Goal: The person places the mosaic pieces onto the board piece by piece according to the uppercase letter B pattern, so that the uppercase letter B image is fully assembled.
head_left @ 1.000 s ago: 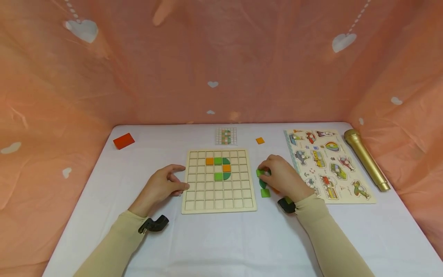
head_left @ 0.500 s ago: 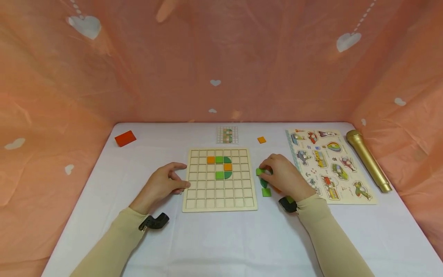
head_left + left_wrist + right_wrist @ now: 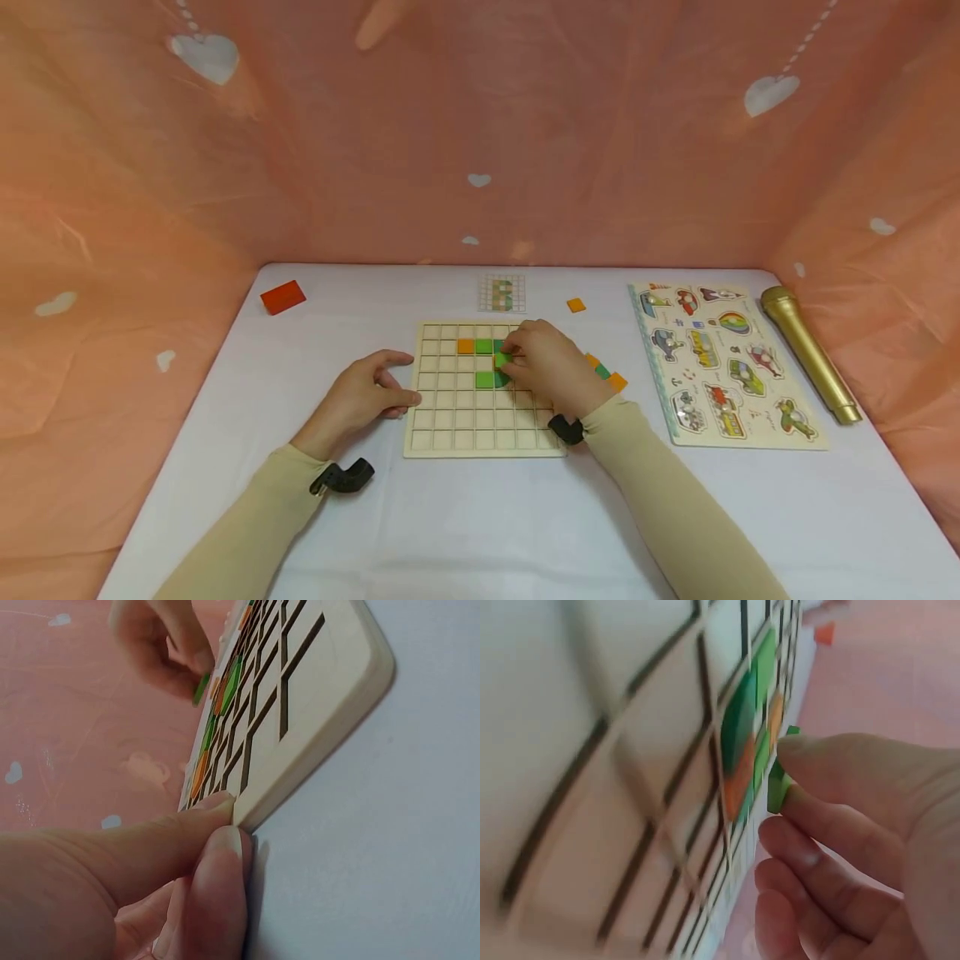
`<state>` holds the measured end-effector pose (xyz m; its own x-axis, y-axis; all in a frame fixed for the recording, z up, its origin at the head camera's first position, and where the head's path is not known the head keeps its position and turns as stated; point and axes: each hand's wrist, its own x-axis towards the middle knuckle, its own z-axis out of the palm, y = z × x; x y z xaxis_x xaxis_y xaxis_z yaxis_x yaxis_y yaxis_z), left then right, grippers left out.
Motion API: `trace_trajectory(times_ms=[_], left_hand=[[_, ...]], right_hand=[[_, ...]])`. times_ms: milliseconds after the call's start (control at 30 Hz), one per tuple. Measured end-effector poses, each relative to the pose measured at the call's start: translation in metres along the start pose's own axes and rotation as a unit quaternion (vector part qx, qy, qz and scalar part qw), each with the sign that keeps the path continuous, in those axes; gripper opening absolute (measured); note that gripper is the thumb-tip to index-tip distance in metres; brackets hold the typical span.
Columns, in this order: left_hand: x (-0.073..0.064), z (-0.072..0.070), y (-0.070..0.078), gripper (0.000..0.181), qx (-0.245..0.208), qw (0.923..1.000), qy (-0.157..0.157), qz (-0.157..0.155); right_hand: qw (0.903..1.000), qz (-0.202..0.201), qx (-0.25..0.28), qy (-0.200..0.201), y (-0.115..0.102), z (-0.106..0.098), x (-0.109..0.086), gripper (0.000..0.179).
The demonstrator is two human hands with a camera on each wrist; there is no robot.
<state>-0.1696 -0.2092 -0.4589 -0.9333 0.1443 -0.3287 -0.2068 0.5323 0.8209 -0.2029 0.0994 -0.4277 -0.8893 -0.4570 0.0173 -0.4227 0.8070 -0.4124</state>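
Observation:
My right hand [image 3: 551,362] pinches a green square tile [image 3: 778,784] between thumb and index finger, held over the upper middle of a wooden grid board [image 3: 450,425]. Set in the board are an orange tile [image 3: 466,346], green squares [image 3: 483,346] and dark green rounded tiles [image 3: 739,724]. Another orange tile is mostly hidden behind the held piece in the head view. At the board's left edge, my left hand [image 3: 367,387] grips the rim, with thumb [image 3: 214,802] and a fingertip against it in the left wrist view.
Loose orange and green tiles [image 3: 617,382] lie right of the board, partly behind my right wrist. Beyond the board are a small pattern card [image 3: 502,293], an orange tile [image 3: 575,305] and a red block [image 3: 283,297]. A vehicle puzzle [image 3: 686,429] and gold microphone [image 3: 810,354] lie right.
My right hand has moved left from the loose tiles to over the board, carrying a green square tile. My left hand keeps its place at the board's edge.

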Motion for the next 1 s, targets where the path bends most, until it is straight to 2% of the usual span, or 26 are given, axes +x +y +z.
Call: trace_trajectory(times_ms=[167, 433, 1000], left_hand=[[0.000, 0.002, 0.001, 0.070, -0.004, 1.0000, 0.001, -0.003], [-0.001, 0.003, 0.000, 0.069, -0.008, 1.0000, -0.003, 0.001], [0.000, 0.001, 0.001, 0.070, -0.001, 1.0000, 0.002, 0.003]], right_hand=[[0.9994, -0.025, -0.019, -0.015, -0.018, 0.012, 0.016, 0.021], [0.9990, -0.032, -0.024, -0.018, -0.034, 0.020, 0.027, 0.020], [0.9988, -0.034, -0.033, -0.014, -0.036, 0.022, 0.032, 0.020]])
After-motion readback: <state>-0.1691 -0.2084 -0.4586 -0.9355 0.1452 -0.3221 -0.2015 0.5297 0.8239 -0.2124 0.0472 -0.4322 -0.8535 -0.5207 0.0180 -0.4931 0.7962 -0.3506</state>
